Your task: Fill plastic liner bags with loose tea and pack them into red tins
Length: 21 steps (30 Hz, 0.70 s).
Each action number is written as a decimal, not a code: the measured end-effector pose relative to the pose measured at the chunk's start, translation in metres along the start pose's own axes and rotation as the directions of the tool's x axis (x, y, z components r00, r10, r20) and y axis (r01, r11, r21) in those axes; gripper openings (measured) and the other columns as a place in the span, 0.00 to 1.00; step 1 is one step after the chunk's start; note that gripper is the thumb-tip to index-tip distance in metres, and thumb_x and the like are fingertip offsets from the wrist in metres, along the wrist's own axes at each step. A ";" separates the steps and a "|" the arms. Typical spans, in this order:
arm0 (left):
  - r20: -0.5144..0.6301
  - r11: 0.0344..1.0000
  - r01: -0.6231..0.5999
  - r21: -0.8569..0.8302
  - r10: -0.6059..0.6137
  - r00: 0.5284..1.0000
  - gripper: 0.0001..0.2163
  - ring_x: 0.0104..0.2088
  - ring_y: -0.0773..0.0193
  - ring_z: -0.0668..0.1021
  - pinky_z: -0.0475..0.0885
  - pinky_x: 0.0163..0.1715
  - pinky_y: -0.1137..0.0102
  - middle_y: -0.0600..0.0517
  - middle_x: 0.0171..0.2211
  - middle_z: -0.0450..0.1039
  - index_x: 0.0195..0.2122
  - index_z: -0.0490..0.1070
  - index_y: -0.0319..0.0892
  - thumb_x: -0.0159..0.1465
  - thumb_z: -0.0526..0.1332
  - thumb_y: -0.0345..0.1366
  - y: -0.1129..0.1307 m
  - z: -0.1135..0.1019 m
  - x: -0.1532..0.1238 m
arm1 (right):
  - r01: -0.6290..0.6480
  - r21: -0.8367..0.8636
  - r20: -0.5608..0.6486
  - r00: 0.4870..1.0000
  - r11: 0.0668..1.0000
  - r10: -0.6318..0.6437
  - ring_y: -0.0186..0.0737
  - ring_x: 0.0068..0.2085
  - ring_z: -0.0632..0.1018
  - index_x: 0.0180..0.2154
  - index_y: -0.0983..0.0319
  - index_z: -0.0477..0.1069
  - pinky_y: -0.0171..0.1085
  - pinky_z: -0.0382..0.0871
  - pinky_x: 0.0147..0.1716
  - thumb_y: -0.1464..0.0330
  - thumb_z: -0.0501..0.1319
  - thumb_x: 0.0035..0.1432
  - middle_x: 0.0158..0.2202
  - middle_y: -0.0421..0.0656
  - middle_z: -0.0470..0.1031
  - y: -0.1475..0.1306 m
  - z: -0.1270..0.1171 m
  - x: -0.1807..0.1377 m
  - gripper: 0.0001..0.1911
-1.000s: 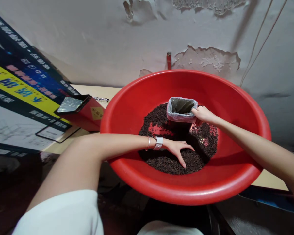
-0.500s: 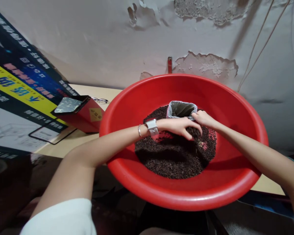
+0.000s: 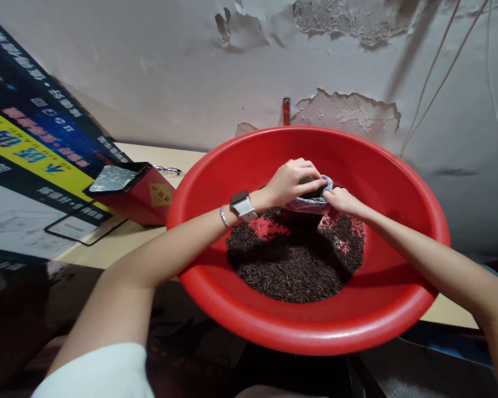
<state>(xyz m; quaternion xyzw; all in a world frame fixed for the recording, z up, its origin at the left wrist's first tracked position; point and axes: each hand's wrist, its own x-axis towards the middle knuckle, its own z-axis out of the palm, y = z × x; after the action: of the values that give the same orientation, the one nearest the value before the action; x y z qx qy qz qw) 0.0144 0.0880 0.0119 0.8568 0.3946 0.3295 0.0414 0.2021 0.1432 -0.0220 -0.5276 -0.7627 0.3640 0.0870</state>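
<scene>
My left hand (image 3: 294, 179) is over the mouth of a lined container (image 3: 309, 205) with a clear plastic liner. Its fingers are parted and curve over the opening; the palm side is hidden, and dark material shows between them. With closed fingers, my right hand (image 3: 342, 202) grips the right rim of the container. The container stands among small dark brown dried bits (image 3: 294, 271), like loose tea leaves, in a large red basin (image 3: 315, 337). A watch (image 3: 243, 206) and a bracelet are on my left wrist.
Left of the basin, a red tin (image 3: 149, 196) with a foil-like top and wire handle stands on a pale table (image 3: 83, 249), near eyeglasses (image 3: 170, 170). A printed carton (image 3: 29, 160) stands at far left. Behind is a peeling wall with hanging cords (image 3: 435, 66).
My left hand has moved up and left from the dark bits, where it held a clump, to the container's mouth. My right hand still grips the rim; the container has tilted slightly.
</scene>
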 end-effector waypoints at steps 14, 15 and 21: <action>0.883 0.926 0.378 0.020 -0.194 0.428 0.47 0.72 0.36 0.40 0.43 0.65 0.39 0.39 0.73 0.35 0.72 0.45 0.48 0.57 0.62 0.62 -0.015 0.118 -0.102 | -0.051 -0.024 0.005 0.999 0.998 0.051 0.46 0.21 0.78 0.21 0.65 0.71 0.39 0.75 0.28 0.68 0.47 0.62 0.21 0.54 0.76 -0.007 0.002 -0.001 0.22; 0.893 0.921 0.388 -0.025 -0.155 0.424 0.47 0.72 0.38 0.43 0.44 0.66 0.42 0.38 0.73 0.39 0.71 0.47 0.46 0.57 0.63 0.61 -0.012 0.117 -0.101 | -0.045 -0.027 0.007 0.999 0.999 0.045 0.46 0.22 0.79 0.21 0.66 0.71 0.39 0.75 0.28 0.68 0.47 0.62 0.21 0.55 0.76 -0.006 0.002 0.000 0.22; 0.910 0.866 0.445 -0.228 0.027 0.414 0.47 0.67 0.47 0.60 0.53 0.67 0.55 0.45 0.67 0.56 0.69 0.54 0.49 0.50 0.70 0.56 0.005 0.108 -0.092 | -0.006 -0.026 0.018 1.000 1.000 0.006 0.44 0.22 0.79 0.21 0.66 0.71 0.38 0.76 0.29 0.67 0.47 0.61 0.23 0.55 0.78 0.000 0.004 0.005 0.22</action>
<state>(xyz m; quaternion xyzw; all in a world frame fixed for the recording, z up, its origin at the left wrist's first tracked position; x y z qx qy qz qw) 0.0392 0.0400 -0.1195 0.8072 0.3346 -0.1005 0.4759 0.1973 0.1456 -0.0263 -0.5278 -0.7663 0.3591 0.0724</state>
